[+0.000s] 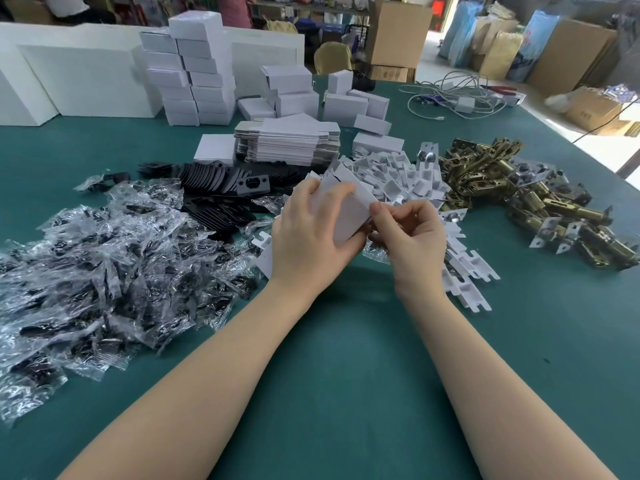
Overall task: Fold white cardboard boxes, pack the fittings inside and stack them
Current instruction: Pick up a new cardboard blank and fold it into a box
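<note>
Above the middle of the green surface [329, 375], the left hand [304, 237] grips a half-folded white cardboard box [346, 209] with fingers curled round its near side and thumb over its face, while the right hand [412, 233], at 3 o'clock of the box, pinches the box's right edge between thumb and bent fingers. Around them lie clear bags of black parts [104, 265] at 9 o'clock, black plates [221, 185] at 11, a stack of flat box blanks [291, 143] and folded boxes [197, 74] at 12, white inserts [391, 178] at 1, and brass latches [519, 195] at 2.
</note>
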`<state>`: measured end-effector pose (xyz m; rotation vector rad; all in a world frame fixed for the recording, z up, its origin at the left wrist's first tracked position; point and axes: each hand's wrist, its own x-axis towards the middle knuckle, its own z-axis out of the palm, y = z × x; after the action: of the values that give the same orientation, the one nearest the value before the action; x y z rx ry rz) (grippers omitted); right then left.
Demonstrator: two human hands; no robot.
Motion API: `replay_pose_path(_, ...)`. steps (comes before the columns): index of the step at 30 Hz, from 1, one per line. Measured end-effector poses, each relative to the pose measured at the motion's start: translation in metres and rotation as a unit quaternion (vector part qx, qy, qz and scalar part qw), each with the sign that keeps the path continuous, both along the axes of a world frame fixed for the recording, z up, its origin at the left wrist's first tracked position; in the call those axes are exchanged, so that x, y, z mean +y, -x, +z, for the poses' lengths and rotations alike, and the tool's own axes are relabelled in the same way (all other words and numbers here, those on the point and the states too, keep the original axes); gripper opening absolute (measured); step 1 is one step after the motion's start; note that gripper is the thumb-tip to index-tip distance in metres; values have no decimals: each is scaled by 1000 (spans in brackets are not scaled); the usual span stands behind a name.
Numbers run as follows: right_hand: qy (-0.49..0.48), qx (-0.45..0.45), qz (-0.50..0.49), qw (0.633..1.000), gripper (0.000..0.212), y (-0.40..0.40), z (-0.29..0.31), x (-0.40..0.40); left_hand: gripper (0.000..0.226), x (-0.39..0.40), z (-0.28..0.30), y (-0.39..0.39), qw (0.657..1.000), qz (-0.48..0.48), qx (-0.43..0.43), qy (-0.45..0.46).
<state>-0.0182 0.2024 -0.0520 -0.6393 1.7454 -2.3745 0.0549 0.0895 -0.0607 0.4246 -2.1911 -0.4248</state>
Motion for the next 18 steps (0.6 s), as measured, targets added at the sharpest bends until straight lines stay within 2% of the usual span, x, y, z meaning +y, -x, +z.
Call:
replay_pose_path(4,-42,19,55,997,23,6,3,4,56,2,2,-1,1000,-8,-2,7)
replay_pose_path(9,-71,86,-11,994,17,1,2,6,62,1,3,-2,999,-45,5,0)
replay_pose_path(18,-57,53,-46,996,15,-1,3,3,62,-4,0,3,998,-39,6,49)
